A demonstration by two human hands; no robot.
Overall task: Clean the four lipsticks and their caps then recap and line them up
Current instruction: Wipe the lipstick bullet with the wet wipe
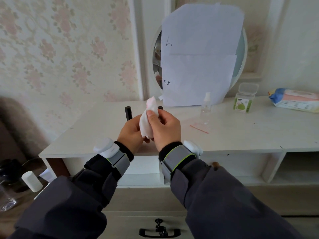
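Note:
Both hands are raised above the white dresser top (241,135). My right hand (165,130) pinches a white wipe (147,120) stained pink at its upper end, thumb pressed on it. My left hand (131,133) holds the wipe's lower part from the left; whatever is wrapped inside is hidden. A black capped lipstick (128,113) stands upright on the dresser behind my left hand. The top of a second black lipstick (160,107) peeks out behind the wipe.
A small clear spray bottle (206,107) stands at centre right, with a clear zip bag (200,127) lying before it. A clear box with a green label (244,99) and a wipes pack (295,100) sit at right. A paper-covered round mirror (200,56) leans behind.

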